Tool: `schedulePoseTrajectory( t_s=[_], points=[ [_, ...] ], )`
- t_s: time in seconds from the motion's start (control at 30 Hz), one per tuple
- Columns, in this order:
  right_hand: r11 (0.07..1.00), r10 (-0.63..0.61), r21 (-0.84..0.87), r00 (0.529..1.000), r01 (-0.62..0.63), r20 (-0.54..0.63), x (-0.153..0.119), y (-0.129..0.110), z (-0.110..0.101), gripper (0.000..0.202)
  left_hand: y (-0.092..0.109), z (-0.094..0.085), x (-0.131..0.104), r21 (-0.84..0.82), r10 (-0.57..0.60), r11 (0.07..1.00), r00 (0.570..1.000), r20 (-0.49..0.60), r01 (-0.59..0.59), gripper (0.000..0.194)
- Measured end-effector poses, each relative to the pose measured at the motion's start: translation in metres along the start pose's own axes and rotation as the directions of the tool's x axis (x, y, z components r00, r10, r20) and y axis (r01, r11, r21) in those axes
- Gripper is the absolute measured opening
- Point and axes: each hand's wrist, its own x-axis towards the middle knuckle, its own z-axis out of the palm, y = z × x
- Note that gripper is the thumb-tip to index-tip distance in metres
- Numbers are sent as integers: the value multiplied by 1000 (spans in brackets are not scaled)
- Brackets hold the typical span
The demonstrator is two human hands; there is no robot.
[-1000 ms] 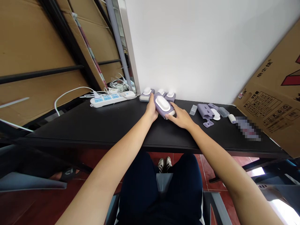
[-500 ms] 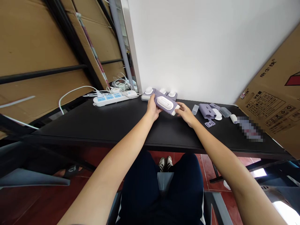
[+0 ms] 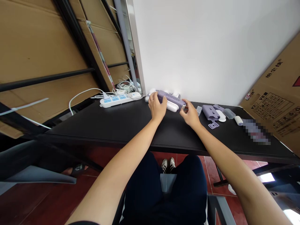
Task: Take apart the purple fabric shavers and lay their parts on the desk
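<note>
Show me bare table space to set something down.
Widest: the table between the power strip, left arm and front edge. Smaller: between that arm and the right arm, nearer than the brush. Crowded: behind the brush along the wall, and rightward, with loose parts near the carton.

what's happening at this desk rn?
Someone seated at a black table has a purple unit in both hands: left hand at one end, right hand at the other. Its perforated side shows, with white bristles below. Similar units are partly hidden behind it, by the wall. A purple casing and a white roller lie off to the right; a power strip sits on the left.
</note>
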Motion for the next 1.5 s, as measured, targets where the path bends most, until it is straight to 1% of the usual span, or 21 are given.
schedulePoseTrajectory(
  t_s=[0.07, 0.1, 0.13, 0.17, 0.2, 0.27, 0.3, 0.33, 0.4, 0.53, 0.63, 0.73, 0.83, 0.93, 1.0, 1.07, 1.17, 1.2, 1.27, 1.37, 1.5],
  points=[
    [999, -22, -42, 999, 20, -35, -1, -2, -1, 59, 5, -4, -4, 122, 137, 983, 991, 3, -136, 53],
    [997, -38, -70, 998, 34, -44, -2, -3, -2, 59, 8, -5, -7, 167, 195, 966, 980, 27, -197, 54],
    [994, -57, -100, 997, 53, -46, -3, -3, -2, 59, 10, -7, -9, 198, 252, 945, 965, 74, -262, 52],
    [989, -80, -130, 996, 74, -39, -3, -3, -2, 59, 12, -7, -11, 212, 308, 919, 940, 145, -333, 48],
    [982, -106, -157, 994, 101, -24, -4, -3, -2, 59, 14, -8, -12, 206, 358, 891, 905, 230, -405, 43],
    [968, -162, -192, 987, 161, 9, -5, -3, -2, 57, 16, -7, -15, 143, 428, 846, 813, 394, -514, 35],
    [962, -182, -203, 983, 184, 25, -6, -4, -1, 56, 16, -6, -16, 103, 441, 837, 774, 455, -537, 35],
    [957, -193, -214, 980, 197, 39, -6, -4, -1, 54, 16, -5, -17, 66, 443, 838, 745, 499, -542, 35],
    [951, -198, -230, 978, 208, 66, -6, -5, -1, 51, 15, -4, -17, 14, 428, 854, 717, 550, -520, 35],
    [929, -226, -274, 968, 248, 109, -4, -4, -5, 51, 12, -4, -15, -63, 429, 870, 690, 583, -488, 34],
    [909, -246, -310, 959, 279, 140, -3, -3, -9, 53, 12, -4, -14, -86, 451, 864, 687, 569, -496, 34],
    [895, -232, -348, 957, 280, 172, -2, -3, -11, 51, 13, -1, -16, -21, 464, 834, 681, 566, -551, 31],
    [886, -223, -369, 956, 280, 191, -3, -3, -11, 50, 15, 1, -20, 92, 457, 778, 661, 595, -621, 28],
    [910, -228, -315, 961, 268, 159, -4, 0, -8, 49, 17, 1, -22, 194, 449, 708, 645, 619, -679, 27],
    [949, -193, -232, 975, 214, 108, -3, 5, -6, 49, 18, 2, -24, 232, 452, 675, 641, 620, -701, 27],
    [985, -102, -128, 992, 111, 78, -2, 12, -5, 52, 18, 2, -25, 244, 459, 665, 644, 612, -706, 28],
    [995, 70, 58, 989, -78, 132, 2, 22, -7, 51, 16, 4, -26, 233, 480, 658, 637, 603, -716, 29],
    [986, 104, 110, 981, -123, 164, 3, 24, -8, 50, 16, 4, -27, 226, 489, 650, 627, 606, -725, 30],
    [970, 132, 173, 969, -169, 207, 4, 28, -10, 51, 15, 6, -28, 216, 504, 630, 604, 617, -746, 30],
    [969, 153, 157, 964, -189, 215, 5, 27, -10, 51, 14, 7, -29, 218, 516, 603, 583, 627, -768, 29],
    [977, 184, 69, 963, -201, 198, 4, 18, -11, 47, 14, 7, -29, 215, 531, 576, 560, 636, -789, 29]
  ],
)
